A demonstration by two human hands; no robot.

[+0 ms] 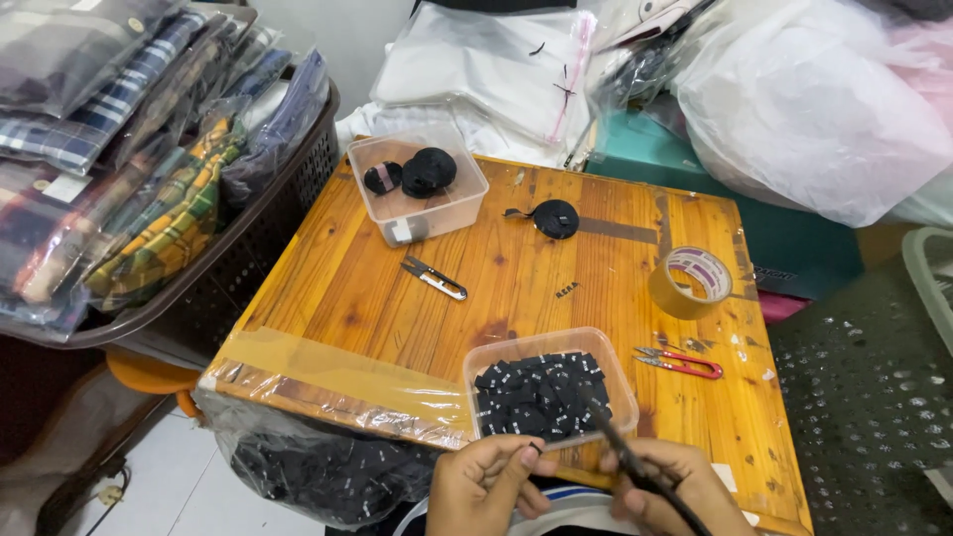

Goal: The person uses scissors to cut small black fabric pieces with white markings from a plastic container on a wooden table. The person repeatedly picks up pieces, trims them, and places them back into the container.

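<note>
My left hand (pixel 483 485) is at the bottom edge, fingers pinched on the end of a narrow black ribbon strip. My right hand (pixel 667 488) holds the same black strip (pixel 623 455), which runs up toward a clear plastic tub (pixel 615 369) filled with several small black fabric labels (pixel 541 395). Both hands sit just in front of that tub, at the near edge of the small wooden table (pixel 516 278).
On the table lie a metal thread snipper (pixel 434 278), red-handled snips (pixel 681 363), a roll of brown tape (pixel 692 282), a black ribbon roll (pixel 554 218) and a tub of black rolls (pixel 417 187). A basket of bagged plaid fabric (pixel 149 179) stands left; plastic bags (pixel 814 109) behind.
</note>
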